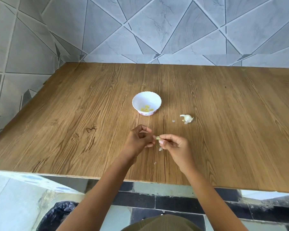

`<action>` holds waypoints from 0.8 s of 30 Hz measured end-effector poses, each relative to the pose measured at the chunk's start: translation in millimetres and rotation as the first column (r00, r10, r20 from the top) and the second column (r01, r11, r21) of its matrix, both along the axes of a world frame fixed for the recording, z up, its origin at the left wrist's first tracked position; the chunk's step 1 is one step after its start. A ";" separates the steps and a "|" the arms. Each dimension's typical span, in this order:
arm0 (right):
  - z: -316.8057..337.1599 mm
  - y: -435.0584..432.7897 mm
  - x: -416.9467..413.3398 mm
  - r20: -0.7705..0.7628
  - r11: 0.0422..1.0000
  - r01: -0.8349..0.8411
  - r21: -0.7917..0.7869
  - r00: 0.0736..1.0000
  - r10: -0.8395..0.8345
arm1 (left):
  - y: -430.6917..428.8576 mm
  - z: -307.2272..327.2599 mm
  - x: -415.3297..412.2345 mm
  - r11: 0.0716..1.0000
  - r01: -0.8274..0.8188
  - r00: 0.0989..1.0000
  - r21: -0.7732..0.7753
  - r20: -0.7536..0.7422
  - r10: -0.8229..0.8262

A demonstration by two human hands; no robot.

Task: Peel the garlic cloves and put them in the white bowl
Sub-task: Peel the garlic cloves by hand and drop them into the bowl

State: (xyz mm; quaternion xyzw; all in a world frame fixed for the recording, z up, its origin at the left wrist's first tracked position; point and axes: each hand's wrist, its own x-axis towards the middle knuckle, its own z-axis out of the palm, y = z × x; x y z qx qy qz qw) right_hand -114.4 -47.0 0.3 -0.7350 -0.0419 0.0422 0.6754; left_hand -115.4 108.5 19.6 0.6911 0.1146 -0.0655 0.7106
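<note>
While both hands meet over the near middle of the surface [70,117], I see one garlic clove [157,138] pinched between them, just above the wood. Left hand [138,140]: grip clamped on the clove's left end, fingers curled in. Right hand [176,145]: grip clamped on the right end, fingertips [162,142] nipping it, other fingers curled. Can't tell how much skin is on the clove. One skin scrap [160,149] sits just below the right fingertips; lying or falling, can't tell. Second scrap [155,163] lies on the surface between the forearms. White bowl [146,98] stands upright beyond the hands, well apart, with peeled cloves [146,108] yellow at its bottom. Partial bulb [187,119] lies right of the bowl and nearer me, a tiny flake [173,121] just left of it. Grey tiled wall [157,22] behind the surface. Black bag [57,215] on the floor, lower left.
</note>
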 end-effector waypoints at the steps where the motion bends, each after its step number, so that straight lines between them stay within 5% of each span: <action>1: 0.1 0.0 -0.3 -0.009 1.000 0.001 0.018 1.000 -0.001 | 0.7 -1.4 0.4 0.996 -0.030 0.999 0.078 0.027 0.028; 6: 0.7 -2.9 -1.7 -0.049 0.996 0.016 0.089 0.999 -0.012 | 7.5 -12.7 0.4 0.842 -0.027 0.984 0.538 0.160 -0.071; 10: 3.8 -1.7 -4.2 -0.113 0.989 0.028 0.146 0.994 -0.011 | 7.7 -13.6 -0.1 0.747 0.058 0.948 0.662 0.198 -0.249; 14: 5.4 -1.5 -5.9 -0.112 0.987 0.032 0.159 0.994 -0.014 | 3.4 -6.1 0.8 0.821 -0.045 0.946 0.569 0.289 -0.149; 18: 4.7 -0.9 -5.4 -0.129 0.991 0.047 0.129 0.991 -0.031 | 3.1 -1.8 0.6 0.931 0.116 0.959 0.345 0.207 -0.196; 24: 7.8 0.3 -7.4 -0.135 0.995 0.003 0.104 0.991 0.012 | 1.1 -1.4 2.8 0.951 0.213 0.962 0.226 0.120 -0.244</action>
